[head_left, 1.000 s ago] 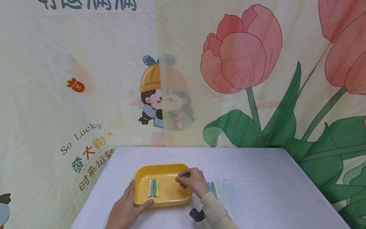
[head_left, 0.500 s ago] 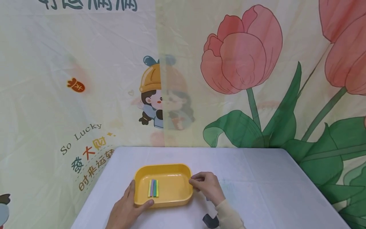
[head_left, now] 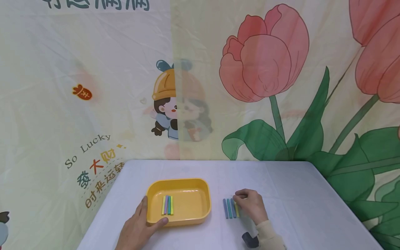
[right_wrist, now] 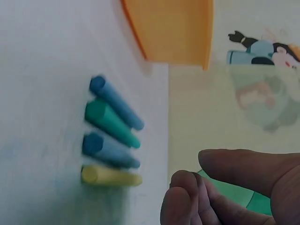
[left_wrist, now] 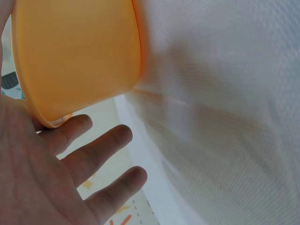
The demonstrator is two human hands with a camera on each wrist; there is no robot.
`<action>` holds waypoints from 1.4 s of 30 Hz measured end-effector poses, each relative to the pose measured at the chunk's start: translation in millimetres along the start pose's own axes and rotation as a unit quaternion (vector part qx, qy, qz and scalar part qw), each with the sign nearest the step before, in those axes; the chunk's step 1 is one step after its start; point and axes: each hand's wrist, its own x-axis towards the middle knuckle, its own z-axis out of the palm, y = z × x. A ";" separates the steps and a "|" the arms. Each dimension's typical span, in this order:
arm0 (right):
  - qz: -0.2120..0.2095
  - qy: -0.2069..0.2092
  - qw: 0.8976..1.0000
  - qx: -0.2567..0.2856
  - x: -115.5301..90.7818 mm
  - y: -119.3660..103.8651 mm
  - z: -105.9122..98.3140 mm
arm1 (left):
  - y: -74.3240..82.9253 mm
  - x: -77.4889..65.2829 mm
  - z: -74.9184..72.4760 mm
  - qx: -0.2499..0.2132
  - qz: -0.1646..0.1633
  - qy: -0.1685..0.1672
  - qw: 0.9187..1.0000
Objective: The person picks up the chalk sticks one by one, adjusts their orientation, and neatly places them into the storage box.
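A yellow tray (head_left: 192, 203) lies on the table with several chalk sticks, yellow, purple and green, side by side in its left half. My left hand (head_left: 135, 225) rests at the tray's front left corner, thumb along the front rim, index finger touching the rim. In the left wrist view its other fingers (left_wrist: 101, 152) are spread and straight. Right of the tray stands a row of chalk: a blue stick (head_left: 225, 208), a green one, another blue one and a yellow chalk (right_wrist: 112, 176). Over the yellow end is my right hand (head_left: 252, 205), thumb and fingers apart, holding nothing.
A white cloth covers the table (head_left: 290, 201), with faint coloured smudges near the chalk row. Behind the table hangs a printed curtain (head_left: 200, 149) with tulips and cartoon figures. A dark wrist-worn device (head_left: 250, 239) sits by the right sleeve (head_left: 268, 238).
My right hand has moved right, from over the tray's right side, past its edge, to the chalk row's right end. The left hand, tray and chalk sticks have stayed put.
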 end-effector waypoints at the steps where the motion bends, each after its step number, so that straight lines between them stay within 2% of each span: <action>1: 0.002 0.002 1.000 -0.002 1.4 3.0 -1.3 | -0.3 0.1 0.2 -0.001 0.000 0.001 1.000; 9: 0.051 -0.002 0.998 -0.048 9.2 21.7 8.3 | -1.1 0.0 2.1 -0.004 -0.001 0.002 1.000; 14: 0.062 0.002 0.996 -0.066 10.5 27.4 16.2 | -1.4 -0.1 1.7 -0.001 0.005 0.006 1.000; 23: 0.056 0.005 0.993 -0.102 10.0 23.3 20.3 | -2.0 -0.9 1.8 0.001 0.013 0.011 1.000; 29: 0.052 0.009 0.990 -0.127 9.1 15.5 23.9 | -0.1 -0.5 0.4 0.000 0.007 0.005 1.000; 42: 0.014 0.019 0.989 -0.149 7.4 10.5 24.1 | 0.8 -0.7 0.3 -0.006 0.003 0.002 1.000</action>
